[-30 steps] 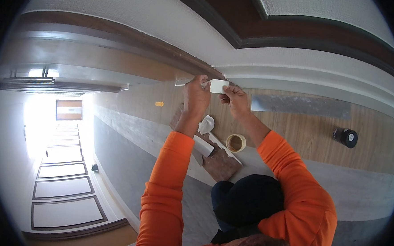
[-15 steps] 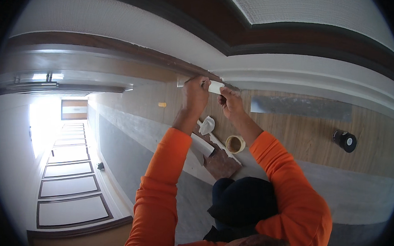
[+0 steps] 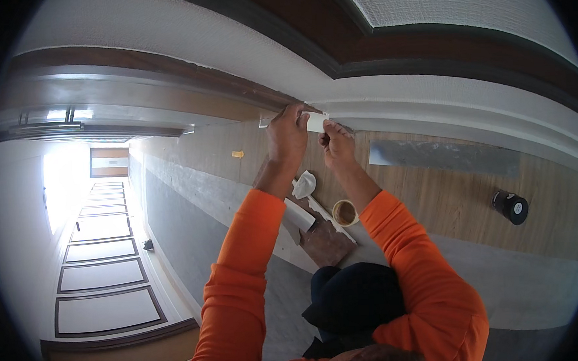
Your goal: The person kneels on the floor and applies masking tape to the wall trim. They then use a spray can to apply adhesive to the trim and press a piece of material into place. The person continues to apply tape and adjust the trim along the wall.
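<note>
Both hands are raised to a dark brown trim [image 3: 165, 69] where the wall meets the ceiling, and between them sits a small white strip of tape [image 3: 315, 121]. The left hand [image 3: 287, 136] has its fingers curled over the strip's left end, pressing it against the trim; the right hand [image 3: 337, 145] pinches the right end between thumb and fingertips. The strip's long axis runs along the trim, left to right, tilting slightly down toward the right hand — how much of it is stuck I cannot tell. Beyond the right hand the trim continues bare, with open wall just below it. Well below the hands, on the floor, lie a roll of tape [image 3: 345, 212], a white rag [image 3: 304, 183] and a black round can [image 3: 512, 207] far off to the right.
</note>
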`<action>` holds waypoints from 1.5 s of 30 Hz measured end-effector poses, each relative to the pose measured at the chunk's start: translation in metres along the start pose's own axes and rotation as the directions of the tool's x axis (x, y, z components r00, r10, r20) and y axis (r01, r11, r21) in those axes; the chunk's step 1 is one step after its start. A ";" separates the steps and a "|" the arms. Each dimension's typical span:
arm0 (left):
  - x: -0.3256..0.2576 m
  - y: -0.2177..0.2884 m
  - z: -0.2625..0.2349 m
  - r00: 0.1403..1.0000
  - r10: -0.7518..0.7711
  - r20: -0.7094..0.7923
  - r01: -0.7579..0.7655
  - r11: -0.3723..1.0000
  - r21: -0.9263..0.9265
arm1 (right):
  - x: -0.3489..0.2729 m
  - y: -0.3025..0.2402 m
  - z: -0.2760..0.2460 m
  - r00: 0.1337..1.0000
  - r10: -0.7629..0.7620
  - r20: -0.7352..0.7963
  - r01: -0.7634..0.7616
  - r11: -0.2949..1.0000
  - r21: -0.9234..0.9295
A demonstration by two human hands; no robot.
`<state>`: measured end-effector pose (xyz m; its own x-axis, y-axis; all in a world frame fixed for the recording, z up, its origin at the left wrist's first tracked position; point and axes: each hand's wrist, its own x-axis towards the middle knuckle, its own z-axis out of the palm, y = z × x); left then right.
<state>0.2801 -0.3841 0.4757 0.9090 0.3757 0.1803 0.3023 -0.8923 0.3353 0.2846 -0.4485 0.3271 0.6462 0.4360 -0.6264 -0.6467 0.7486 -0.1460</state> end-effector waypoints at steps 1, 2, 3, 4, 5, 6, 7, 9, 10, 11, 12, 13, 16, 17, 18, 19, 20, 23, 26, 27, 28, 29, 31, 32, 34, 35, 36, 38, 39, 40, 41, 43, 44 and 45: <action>0.000 -0.002 0.000 1.000 0.011 -0.002 -0.011 1.000 0.003 | 0.000 0.002 0.001 1.000 -0.013 -0.003 0.013 1.000 -0.009; -0.001 -0.003 0.001 1.000 0.015 -0.002 -0.015 1.000 0.012 | 0.001 0.004 0.001 1.000 -0.026 -0.009 0.026 1.000 -0.018; -0.001 -0.003 0.001 1.000 0.019 -0.003 -0.019 1.000 0.021 | 0.002 0.005 0.000 0.999 -0.026 -0.020 0.026 0.999 -0.019; -0.001 -0.004 0.002 1.000 0.022 -0.004 -0.022 0.999 0.031 | 0.003 0.007 -0.001 0.999 -0.027 -0.031 0.026 0.999 -0.019; 0.000 -0.005 0.002 1.000 0.028 0.003 -0.028 0.999 0.041 | 0.004 0.008 -0.001 0.999 -0.025 -0.037 0.025 1.000 -0.019; 0.000 -0.006 0.002 0.999 0.033 0.010 -0.033 0.998 0.050 | 0.006 0.011 0.000 0.997 -0.047 -0.065 0.046 0.999 -0.015; 0.001 -0.006 0.002 0.999 0.038 0.017 -0.039 0.997 0.060 | 0.008 0.013 0.002 0.993 -0.069 -0.093 0.068 0.998 -0.012; 0.000 -0.007 0.004 0.998 0.068 0.012 -0.069 0.994 0.080 | 0.010 0.014 0.004 0.988 -0.093 -0.127 0.092 0.996 -0.009; 0.000 -0.008 0.004 0.996 0.084 0.010 -0.084 0.992 0.090 | 0.011 0.014 0.004 0.986 -0.095 -0.134 0.095 0.995 -0.008; -0.001 -0.006 0.004 0.996 0.084 0.023 -0.085 0.992 0.098 | 0.011 0.013 0.005 0.985 -0.098 -0.141 0.098 0.995 -0.007; -0.001 -0.004 0.004 0.996 0.084 0.037 -0.087 0.991 0.105 | 0.011 0.013 0.006 0.982 -0.101 -0.157 0.100 0.995 -0.010; -0.001 -0.002 0.004 0.995 0.084 0.050 -0.089 0.990 0.112 | 0.011 0.013 0.007 0.980 -0.104 -0.173 0.103 0.995 -0.013; 0.000 0.003 0.010 0.987 0.159 -0.035 -0.153 0.981 0.122 | 0.012 0.015 0.009 0.976 -0.115 -0.187 0.115 0.993 -0.010; 0.001 0.005 0.011 0.987 0.157 -0.019 -0.153 0.979 0.133 | 0.014 0.015 0.008 0.974 -0.120 -0.189 0.121 0.993 -0.007; 0.002 0.006 0.011 0.988 0.155 -0.002 -0.153 0.978 0.144 | 0.015 0.015 0.007 0.975 -0.119 -0.185 0.121 0.993 -0.003; 0.003 0.007 0.012 0.988 0.154 0.014 -0.154 0.976 0.155 | 0.017 0.015 0.005 0.976 -0.118 -0.181 0.120 0.993 0.002; 0.004 0.007 0.011 0.989 0.150 0.016 -0.151 0.976 0.159 | 0.017 0.015 0.005 0.978 -0.114 -0.174 0.117 0.993 0.007; 0.005 0.005 0.012 0.990 0.141 0.022 -0.143 0.976 0.166 | 0.016 0.014 0.007 0.980 -0.105 -0.170 0.108 0.994 0.012; 0.006 0.004 0.014 0.990 0.139 0.019 -0.141 0.976 0.166 | 0.013 0.014 0.009 0.976 -0.118 -0.185 0.123 0.992 0.017; 0.006 0.005 0.015 0.990 0.142 0.013 -0.142 0.976 0.166 | 0.014 0.013 0.009 0.975 -0.111 -0.190 0.115 0.993 0.011; 0.007 0.004 0.015 0.990 0.144 0.008 -0.143 0.976 0.167 | 0.015 0.013 0.009 0.975 -0.104 -0.195 0.107 0.994 0.005; 0.007 0.004 0.016 0.990 0.139 0.017 -0.140 0.974 0.177 | 0.016 0.012 0.008 0.975 -0.098 -0.201 0.100 0.995 -0.001; 0.007 0.004 0.016 0.991 0.130 0.035 -0.135 0.971 0.200 | 0.018 0.012 0.004 0.981 -0.096 -0.170 0.097 0.995 -0.002; 0.008 0.004 0.016 0.991 0.128 0.034 -0.132 0.973 0.191 | 0.019 0.012 0.003 0.984 -0.095 -0.152 0.096 0.995 -0.003; 0.008 0.004 0.016 0.992 0.123 0.032 -0.126 0.977 0.173 | 0.020 0.012 0.004 0.980 -0.094 -0.177 0.096 0.995 -0.001; 0.008 0.004 0.015 0.992 0.119 0.032 -0.123 0.977 0.177 | 0.019 0.013 0.005 0.977 -0.092 -0.191 0.094 0.996 0.000; 0.008 0.004 0.015 0.993 0.115 0.033 -0.119 0.976 0.180 | 0.018 0.013 0.005 0.979 -0.093 -0.181 0.095 0.996 0.002; 0.008 0.005 0.014 0.994 0.107 0.034 -0.112 0.977 0.181 | 0.017 0.012 0.004 0.982 -0.094 -0.165 0.097 0.995 0.007; 0.008 0.006 0.014 0.994 0.104 0.034 -0.108 0.978 0.177 | 0.017 0.012 0.003 0.983 -0.094 -0.158 0.096 0.995 0.005; 0.008 0.007 0.014 0.994 0.100 0.034 -0.105 0.979 0.174 | 0.018 0.012 0.003 0.984 -0.093 -0.152 0.095 0.996 0.003; 0.008 0.008 0.013 0.995 0.097 0.036 -0.101 0.980 0.171 | 0.018 0.012 0.002 0.985 -0.092 -0.145 0.093 0.996 0.002; 0.008 0.011 0.011 0.995 0.090 0.039 -0.095 0.982 0.163 | 0.019 0.011 0.002 0.986 -0.085 -0.145 0.086 0.996 -0.002; 0.008 0.011 0.011 0.994 0.107 0.021 -0.109 0.982 0.152 | 0.019 0.011 0.001 0.986 -0.081 -0.144 0.081 0.997 -0.004; 0.008 0.011 0.012 0.992 0.124 0.002 -0.123 0.982 0.140 | 0.020 0.011 0.002 0.985 -0.083 -0.148 0.083 0.997 -0.005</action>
<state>0.2942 -0.3932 0.4701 0.9400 0.2619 0.2188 0.2256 -0.9579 0.1775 0.2912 -0.4307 0.3144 0.6306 0.2935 -0.7185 -0.5925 0.7800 -0.2014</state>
